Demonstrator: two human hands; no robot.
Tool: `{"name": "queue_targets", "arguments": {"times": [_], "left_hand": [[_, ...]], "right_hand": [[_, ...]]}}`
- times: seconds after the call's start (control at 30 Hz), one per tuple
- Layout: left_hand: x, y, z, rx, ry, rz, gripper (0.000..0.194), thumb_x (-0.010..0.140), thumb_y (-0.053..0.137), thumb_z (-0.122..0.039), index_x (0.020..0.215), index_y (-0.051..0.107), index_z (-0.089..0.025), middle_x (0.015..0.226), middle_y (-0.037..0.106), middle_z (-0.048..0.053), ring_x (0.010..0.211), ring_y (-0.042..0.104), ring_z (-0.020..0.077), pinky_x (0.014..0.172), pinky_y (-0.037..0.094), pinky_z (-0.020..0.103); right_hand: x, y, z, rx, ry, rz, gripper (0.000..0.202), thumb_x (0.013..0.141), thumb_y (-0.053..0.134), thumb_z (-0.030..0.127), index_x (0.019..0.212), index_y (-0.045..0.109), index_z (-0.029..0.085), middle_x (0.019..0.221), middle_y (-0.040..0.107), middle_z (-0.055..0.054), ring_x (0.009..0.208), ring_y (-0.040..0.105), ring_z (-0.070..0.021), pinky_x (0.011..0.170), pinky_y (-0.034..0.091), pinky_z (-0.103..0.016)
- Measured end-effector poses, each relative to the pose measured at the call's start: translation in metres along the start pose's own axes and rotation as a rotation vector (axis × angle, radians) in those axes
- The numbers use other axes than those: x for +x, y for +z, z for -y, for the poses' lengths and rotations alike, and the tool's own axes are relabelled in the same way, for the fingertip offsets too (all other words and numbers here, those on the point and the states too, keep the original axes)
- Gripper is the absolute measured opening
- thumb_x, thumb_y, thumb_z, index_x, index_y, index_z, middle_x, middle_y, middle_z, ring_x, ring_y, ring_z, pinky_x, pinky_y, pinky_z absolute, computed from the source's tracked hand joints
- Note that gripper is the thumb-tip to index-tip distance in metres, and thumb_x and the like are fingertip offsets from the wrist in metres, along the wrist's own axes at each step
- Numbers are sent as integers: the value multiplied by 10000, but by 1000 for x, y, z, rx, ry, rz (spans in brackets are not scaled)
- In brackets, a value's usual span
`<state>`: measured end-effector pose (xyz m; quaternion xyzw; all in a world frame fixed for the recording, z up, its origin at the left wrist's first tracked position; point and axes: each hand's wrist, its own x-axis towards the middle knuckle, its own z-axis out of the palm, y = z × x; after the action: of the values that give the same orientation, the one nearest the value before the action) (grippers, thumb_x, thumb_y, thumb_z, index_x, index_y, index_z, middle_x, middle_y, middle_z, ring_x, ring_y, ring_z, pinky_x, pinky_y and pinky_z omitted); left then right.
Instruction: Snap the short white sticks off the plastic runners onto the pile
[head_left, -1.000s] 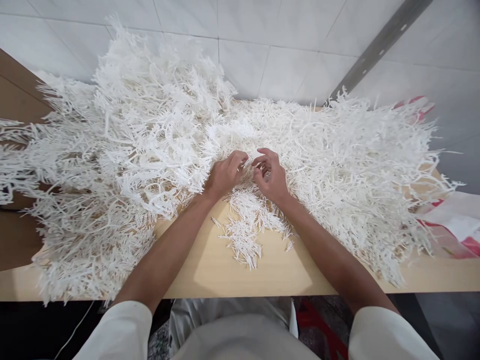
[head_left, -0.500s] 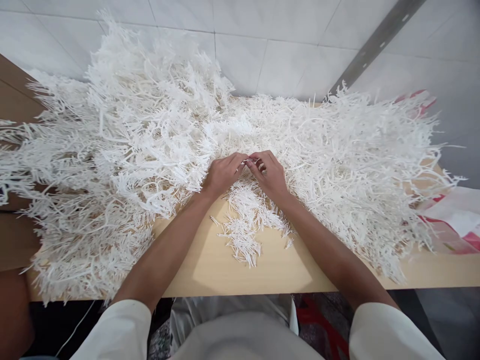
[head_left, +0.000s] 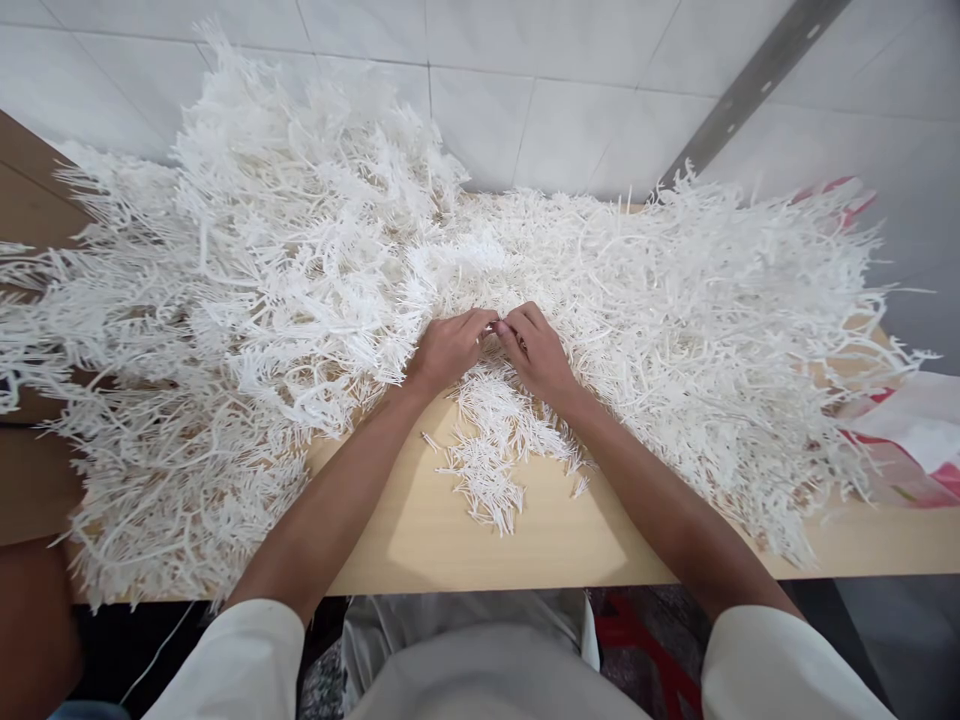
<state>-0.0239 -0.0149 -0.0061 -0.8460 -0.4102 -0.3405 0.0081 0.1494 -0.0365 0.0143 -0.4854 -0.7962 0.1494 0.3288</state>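
Note:
My left hand and my right hand meet at the middle of the table, both closed in a pinch with fingertips almost touching. Between them is a small white sprig, mostly hidden by the fingers. Just below the hands lies a small heap of loose white sprigs. A tall pile of white, branching, plastic-looking sprigs rises to the left. Another broad pile of them spreads out to the right.
The pale wooden table runs up to a tiled wall. A slanted metal bar leans at the back right. A white and red plastic bag lies on the right, with brown cardboard on the left.
The fingertips have shifted slightly, and the right fingers have closed a little more around the sprig. Less white shows between the hands. The piles look the same.

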Motion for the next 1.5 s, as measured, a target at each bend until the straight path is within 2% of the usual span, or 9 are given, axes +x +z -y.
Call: {"name": "queue_targets", "arguments": {"times": [0.23, 0.4, 0.63, 0.77, 0.83, 1.0, 1.17, 1.4, 1.5], "left_hand": [[1, -3, -4, -10, 78, -21, 211, 967, 422, -277, 961, 612, -187, 847, 724, 5, 692, 649, 99, 568, 409, 226], [2, 0, -4, 53, 37, -11, 218, 956, 438, -305, 880, 603, -186, 727, 689, -9, 584, 601, 106, 508, 331, 243], [4, -5, -7, 38, -7, 68, 201, 947, 444, -318, 865, 578, -193, 763, 671, 15, 600, 578, 117, 512, 296, 257], [7, -8, -2, -61, -215, -84, 187, 942, 427, -267, 810, 538, -194, 657, 594, -12, 558, 517, 99, 529, 340, 233], [7, -8, -1, -83, -292, -151, 200, 950, 406, -271, 809, 525, -193, 630, 566, -19, 545, 499, 96, 529, 353, 226], [5, -5, -5, -18, -60, 26, 281, 996, 327, -333, 1002, 563, -180, 891, 674, 43, 671, 607, 114, 523, 364, 246], [4, -5, -5, -60, -118, -56, 276, 1003, 302, -283, 1110, 538, -187, 1033, 684, 58, 905, 658, 130, 663, 466, 239], [4, -3, -4, -92, -147, -114, 267, 1006, 340, -341, 1055, 551, -186, 990, 685, 39, 862, 652, 112, 662, 471, 229], [5, -5, -4, -127, -149, -131, 269, 1003, 351, -358, 1033, 553, -183, 960, 685, 33, 796, 643, 99, 647, 468, 224]], "right_hand": [[-1, 3, -4, 11, -72, -102, 196, 968, 411, 294, 791, 458, 223, 982, 543, -48, 786, 538, -137, 655, 454, -310], [0, 5, -4, -15, -81, -148, 178, 916, 445, 225, 741, 469, 206, 1125, 589, -56, 745, 567, -112, 629, 460, -301], [3, 11, -6, -56, -131, -230, 152, 883, 445, 177, 740, 484, 212, 949, 619, -32, 725, 573, -108, 585, 462, -258], [-3, 8, -2, -61, -223, -291, 142, 870, 437, 140, 756, 478, 215, 899, 616, -26, 686, 564, -100, 558, 464, -251], [-6, 5, 1, -59, -263, -323, 152, 890, 426, 149, 769, 489, 215, 872, 615, -27, 705, 573, -109, 585, 484, -259], [-4, 5, 3, 21, -191, -339, 92, 890, 479, 173, 883, 565, 206, 984, 641, -57, 797, 622, -122, 685, 556, -277], [-1, 9, -1, -3, -210, -281, 162, 884, 479, 154, 954, 620, 193, 1091, 658, -91, 891, 660, -148, 744, 573, -300], [-2, 7, 0, -36, -212, -244, 170, 911, 553, 308, 787, 605, 204, 985, 643, -62, 778, 632, -127, 666, 550, -289], [-2, 7, 0, 24, -103, -283, 131, 911, 560, 335, 863, 567, 213, 889, 615, -28, 737, 609, -118, 628, 542, -273]]}}
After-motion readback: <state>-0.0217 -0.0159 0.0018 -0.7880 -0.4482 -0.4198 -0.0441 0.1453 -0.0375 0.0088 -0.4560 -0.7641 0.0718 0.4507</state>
